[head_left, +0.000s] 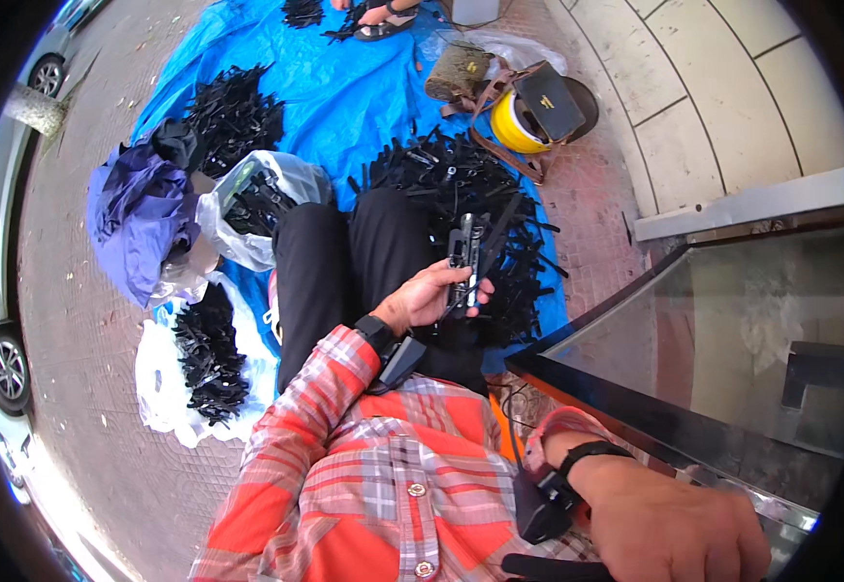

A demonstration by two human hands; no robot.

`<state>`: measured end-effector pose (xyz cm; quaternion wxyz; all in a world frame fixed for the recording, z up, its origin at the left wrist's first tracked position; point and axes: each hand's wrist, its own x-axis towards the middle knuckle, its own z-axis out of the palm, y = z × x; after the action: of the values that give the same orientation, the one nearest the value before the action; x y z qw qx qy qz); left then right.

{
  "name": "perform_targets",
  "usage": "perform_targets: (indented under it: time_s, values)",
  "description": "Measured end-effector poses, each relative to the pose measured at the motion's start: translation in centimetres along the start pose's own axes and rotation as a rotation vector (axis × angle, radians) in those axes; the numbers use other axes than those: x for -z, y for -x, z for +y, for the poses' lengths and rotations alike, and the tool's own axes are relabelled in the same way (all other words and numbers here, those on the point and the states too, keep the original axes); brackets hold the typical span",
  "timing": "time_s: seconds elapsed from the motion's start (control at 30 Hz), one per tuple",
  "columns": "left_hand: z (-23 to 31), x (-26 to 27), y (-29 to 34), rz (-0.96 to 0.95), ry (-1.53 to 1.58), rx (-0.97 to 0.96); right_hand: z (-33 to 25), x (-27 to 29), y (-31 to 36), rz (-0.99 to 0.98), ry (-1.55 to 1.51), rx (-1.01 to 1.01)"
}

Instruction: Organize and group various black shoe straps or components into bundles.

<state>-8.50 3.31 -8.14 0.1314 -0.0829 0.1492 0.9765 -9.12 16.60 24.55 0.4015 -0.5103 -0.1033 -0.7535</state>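
My left hand (pixel 429 296) is closed around a small bundle of black strips with shiny metal parts (pixel 466 254), held above my right knee. Beyond it, a large pile of similar black strips with metal bits (pixel 451 175) spreads over a blue tarp (pixel 344 97). At the lower right, my right hand (pixel 679 529) is raised close to the camera, its back showing and its fingers curled. What lies in those fingers is hidden. A black, strap-like piece (pixel 553 567) lies beside it at the lower edge.
A clear plastic bag (pixel 301 179) and a white bag (pixel 155 388) hold black strips on my left, near a purple cloth (pixel 141 218). A yellow bucket (pixel 517 126) carries a dark case (pixel 550 102). A glass-fronted cabinet (pixel 722 320) stands right. Another person's hand (pixel 375 15) shows at the far edge.
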Motion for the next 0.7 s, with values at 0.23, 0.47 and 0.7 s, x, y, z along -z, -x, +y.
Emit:
perform_targets:
  time_s: [0.23, 0.47, 0.7]
  values:
    - [0.1, -0.1, -0.6, 0.038, 0.023, -0.007, -1.6, 2.8, 8.1, 0.631, 0.261, -0.162]
    - [0.1, 0.1, -0.4, 0.076, 0.057, -0.011, 2.2, 12.3, 20.3, 0.025, 1.791, -1.035]
    - [0.0, 0.4, -0.4, 0.092, 0.047, -0.018, 3.3, 12.7, 20.8, -0.319, 1.96, -1.033]
